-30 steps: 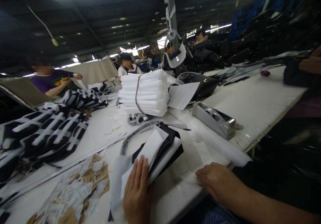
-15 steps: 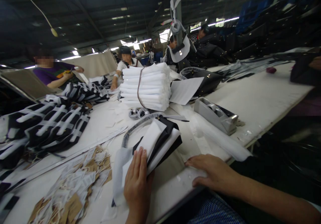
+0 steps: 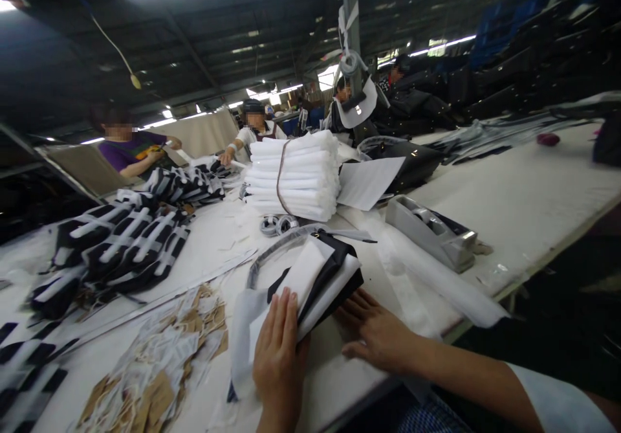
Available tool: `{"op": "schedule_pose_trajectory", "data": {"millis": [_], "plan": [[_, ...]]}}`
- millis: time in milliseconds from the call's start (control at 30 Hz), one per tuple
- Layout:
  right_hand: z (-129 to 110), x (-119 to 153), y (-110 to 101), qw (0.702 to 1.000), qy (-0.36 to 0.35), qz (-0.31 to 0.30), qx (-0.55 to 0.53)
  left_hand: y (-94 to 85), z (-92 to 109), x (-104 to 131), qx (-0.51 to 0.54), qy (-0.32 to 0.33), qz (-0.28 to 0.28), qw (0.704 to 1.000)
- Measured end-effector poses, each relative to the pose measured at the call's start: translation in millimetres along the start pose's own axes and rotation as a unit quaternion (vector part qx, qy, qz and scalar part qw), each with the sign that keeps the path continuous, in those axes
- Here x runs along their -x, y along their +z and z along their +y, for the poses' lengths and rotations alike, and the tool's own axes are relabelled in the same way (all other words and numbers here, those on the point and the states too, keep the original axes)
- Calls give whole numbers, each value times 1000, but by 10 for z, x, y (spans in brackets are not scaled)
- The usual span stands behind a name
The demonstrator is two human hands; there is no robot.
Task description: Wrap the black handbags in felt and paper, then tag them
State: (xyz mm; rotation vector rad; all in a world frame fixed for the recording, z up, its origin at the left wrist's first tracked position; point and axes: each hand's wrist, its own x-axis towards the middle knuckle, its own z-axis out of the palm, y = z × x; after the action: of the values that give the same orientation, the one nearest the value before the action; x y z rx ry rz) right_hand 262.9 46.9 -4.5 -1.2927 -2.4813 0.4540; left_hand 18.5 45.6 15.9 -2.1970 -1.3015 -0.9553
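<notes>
The head view shows the left hand [image 3: 279,355] laid over the near end of a folded black fabric bundle with white sheets [image 3: 324,281] on the white tabletop [image 3: 533,206]; whether it pinches is hidden. The bundle's length slants away rightward; the right hand [image 3: 371,329], loosely spread, grasps nothing visible beside its right edge.

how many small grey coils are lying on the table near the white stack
2: the left coil and the right coil, side by side at the near foot of the banded white stack. More could be hidden behind it.
</notes>
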Motion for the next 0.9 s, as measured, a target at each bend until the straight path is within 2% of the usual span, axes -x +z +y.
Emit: {"op": "schedule_pose_trajectory", "data": {"millis": [200, 267, 333, 400, 500, 567, 633, 700, 767, 833, 900], "plan": [[-111, -237, 140, 998, 44, 27, 34, 66, 109, 14, -18, 12, -24, 999], [-119, -225, 147, 998, 41, 30, 34, 97, 134, 30, -28, 26, -12, 999], [-120, -132, 108, 997, 29, 64, 27, 132, 147, 50, -38, 37, -1, 999], [-126, 19, 11, 992, -15, 124, 12, 165, 154, 71, -51, 44, 3, 998], [-146, 239, -256, 968, -141, 207, -25, 188, 165, 95, -78, 83, -13, 993], [-152, 297, -475, 948, -200, 246, -25, 173, 170, 100, -90, 104, -26, 990], [-134, 255, -663, 934, -224, 276, 16, 132, 162, 101, -94, 103, -33, 990], [-91, 142, -765, 931, -230, 272, 85, 73, 137, 110, -93, 102, -38, 990], [-31, 11, -762, 936, -227, 224, 152, 16, 100, 138, -93, 105, -42, 989], [32, -85, -666, 940, -227, 171, 189, -18, 63, 182, -97, 105, -46, 989], [85, -118, -526, 943, -227, 151, 192, -22, 36, 229, -100, 102, -48, 989]]}}
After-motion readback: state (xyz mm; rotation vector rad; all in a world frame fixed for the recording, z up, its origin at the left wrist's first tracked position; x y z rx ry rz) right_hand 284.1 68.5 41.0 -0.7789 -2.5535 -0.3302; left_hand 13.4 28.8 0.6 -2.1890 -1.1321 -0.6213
